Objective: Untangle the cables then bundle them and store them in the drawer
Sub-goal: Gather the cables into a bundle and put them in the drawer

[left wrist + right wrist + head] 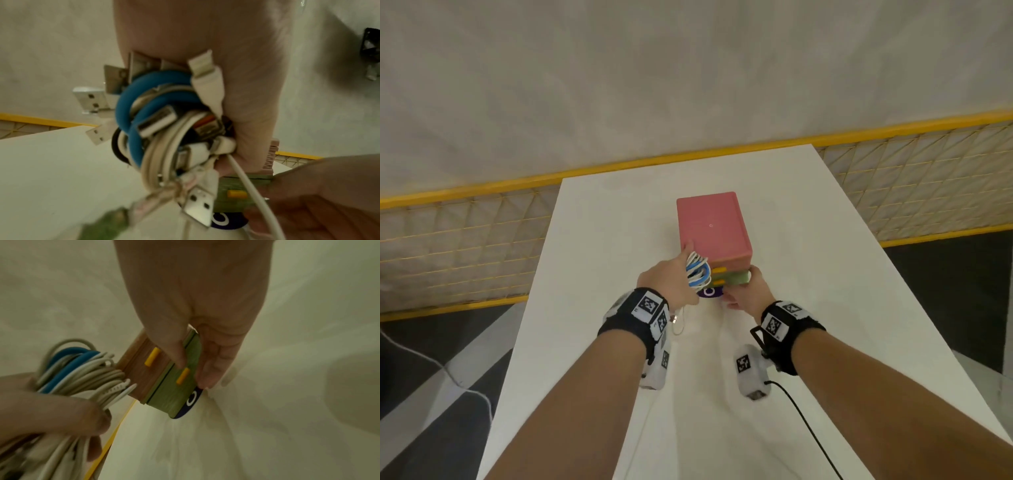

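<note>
A small drawer box with a pink top (714, 226) stands mid-table. My left hand (676, 275) holds a coiled bundle of blue and white cables (698, 272) against the box's front left corner. The bundle (162, 123) is thick with several USB plugs sticking out, and one white end (678, 322) hangs to the table. My right hand (743, 291) grips the green lower drawer (176, 391) by its right edge, thumb (174, 352) on the front near a yellow handle (182, 375). The green drawer stands out slightly from the pink drawer front (139, 369) above it.
The box sits on a purple round sticker (709, 292) on the white table (808, 274). A yellow mesh fence (465, 246) runs behind the table. A black cord (804, 425) trails from my right wrist camera.
</note>
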Demonstrator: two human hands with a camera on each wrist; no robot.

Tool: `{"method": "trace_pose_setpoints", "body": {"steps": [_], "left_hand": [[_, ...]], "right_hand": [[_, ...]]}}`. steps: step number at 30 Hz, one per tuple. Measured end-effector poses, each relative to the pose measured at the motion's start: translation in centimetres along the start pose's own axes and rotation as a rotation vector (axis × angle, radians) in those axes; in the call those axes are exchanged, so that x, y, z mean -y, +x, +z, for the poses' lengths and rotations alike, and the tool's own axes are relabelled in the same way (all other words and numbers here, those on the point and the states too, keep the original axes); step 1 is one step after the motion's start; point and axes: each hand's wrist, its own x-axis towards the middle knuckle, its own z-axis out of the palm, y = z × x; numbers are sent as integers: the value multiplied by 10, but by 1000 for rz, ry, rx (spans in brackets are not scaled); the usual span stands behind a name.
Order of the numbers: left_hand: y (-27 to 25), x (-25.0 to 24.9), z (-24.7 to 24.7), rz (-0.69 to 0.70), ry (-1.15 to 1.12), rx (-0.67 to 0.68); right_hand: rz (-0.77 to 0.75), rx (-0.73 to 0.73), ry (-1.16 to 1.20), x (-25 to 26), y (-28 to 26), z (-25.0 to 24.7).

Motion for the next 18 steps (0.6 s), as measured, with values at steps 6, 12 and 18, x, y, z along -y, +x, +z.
{"method": "trace_pose_setpoints", "body": {"steps": [6, 12, 18], "left_hand": [[3, 0, 2, 15, 28, -25], [2, 10, 4, 67, 12, -15], [-19, 22, 15, 53, -365, -144]], "right_hand": [[22, -130, 332, -10, 17, 15], [-59, -158, 370, -45, -27, 11], [15, -176, -121, -60, -55, -7]]}}
